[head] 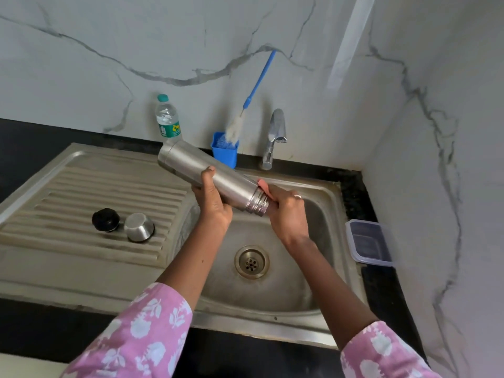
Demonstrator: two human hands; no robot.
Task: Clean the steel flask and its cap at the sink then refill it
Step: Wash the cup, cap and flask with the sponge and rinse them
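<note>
Flask tilted over sink, mouth low-right. Left hand fingers wrap mid-body; right hand fingers curl round threaded neck. Steel cap on drainboard, well apart.

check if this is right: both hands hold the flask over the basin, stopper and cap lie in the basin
One error: the head view shows the stopper and cap on the drainboard, not in the basin. Left hand and right hand hold the flask over it.
</note>
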